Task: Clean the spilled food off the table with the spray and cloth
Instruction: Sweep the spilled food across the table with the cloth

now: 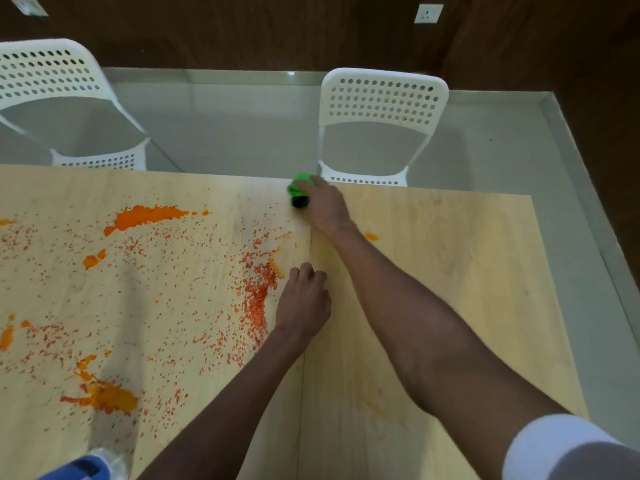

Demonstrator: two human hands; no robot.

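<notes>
Orange-red spilled food (256,292) is scattered over the left half of the light wooden table (433,271), with thicker orange smears at the far left (145,216) and near left (107,396). My right hand (325,209) reaches to the table's far edge and grips a bunched green cloth (299,190). Resting on the table beside a dense line of crumbs, my left hand (304,303) has its fingers curled and holds nothing. A spray bottle with a blue top (86,467) shows at the bottom left edge, partly cut off.
Two white perforated chairs stand beyond the far edge, one at the left (52,81) and one behind the cloth (381,109). A small orange spot (371,236) lies on the right half of the table. Grey floor and dark wooden walls surround the table.
</notes>
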